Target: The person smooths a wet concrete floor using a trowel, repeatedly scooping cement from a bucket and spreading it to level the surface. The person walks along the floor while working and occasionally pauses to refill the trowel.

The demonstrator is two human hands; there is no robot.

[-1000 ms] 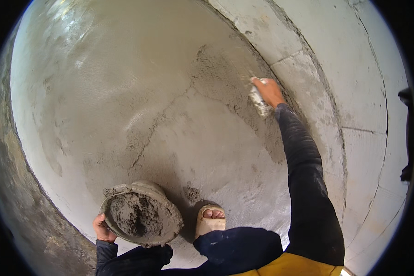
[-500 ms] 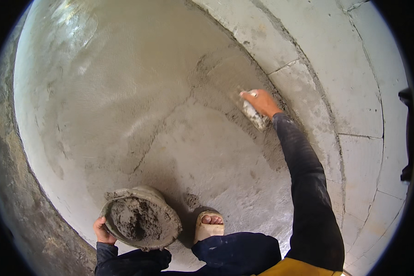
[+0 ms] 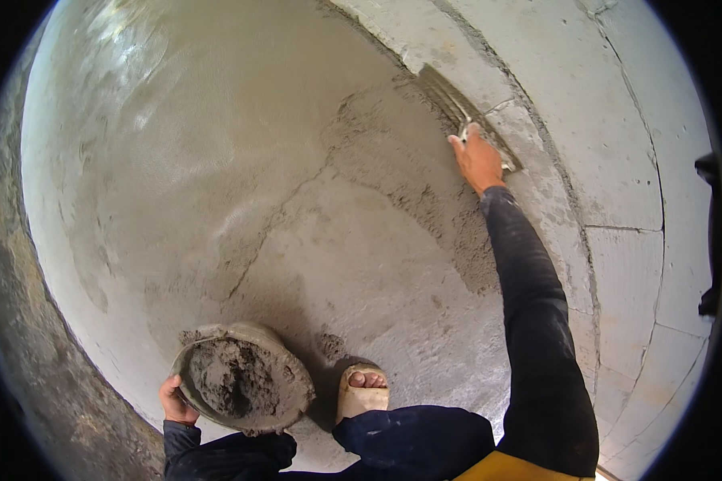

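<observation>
My right hand point(image 3: 480, 160) is closed around the handle of a long flat plastering trowel point(image 3: 441, 92). The blade lies along the seam where the grey mortared floor point(image 3: 217, 144) meets the pale block wall point(image 3: 618, 152). Down at the lower left, my left hand point(image 3: 176, 400) grips the rim of a round bucket point(image 3: 285, 345), tilted so its mouth faces me. Lumpy wet mortar point(image 3: 233, 377) fills much of the bucket, with more smeared on the rim.
My sandalled foot point(image 3: 364, 390) stands on the floor right of the bucket, beside a small mortar clump point(image 3: 331, 346). A rough mortar band point(image 3: 425, 208) crosses the floor toward the wall. A dark, rough strip point(image 3: 64, 377) curves along the left edge.
My right hand has moved the trowel up and right, from the floor surface to the wall seam, and turned it so the blade shows. The bucket and left hand stay nearly in place.
</observation>
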